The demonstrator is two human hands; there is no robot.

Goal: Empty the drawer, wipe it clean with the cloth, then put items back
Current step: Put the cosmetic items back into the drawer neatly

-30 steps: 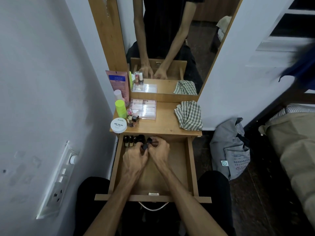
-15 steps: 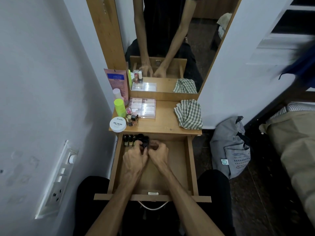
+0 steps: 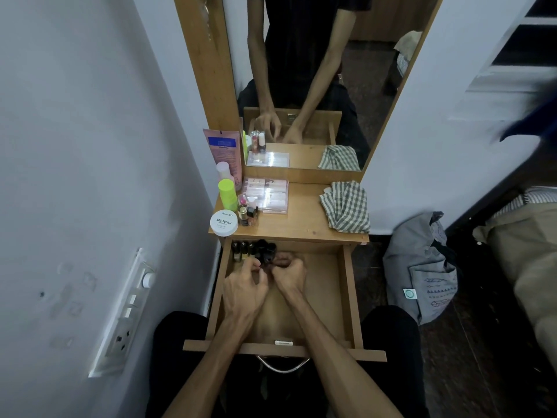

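— Where are the hands seen?
— Both are inside the open drawer, at its far left. The left hand and right hand are curled together around small dark bottles.
— And the cloth?
— It is laid on the bench, far right.

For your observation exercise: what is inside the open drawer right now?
Inside the drawer, small dark-capped bottles stand clustered in the back left corner. The left hand and right hand reach in beside them. What their curled fingers hold or cover cannot be seen.
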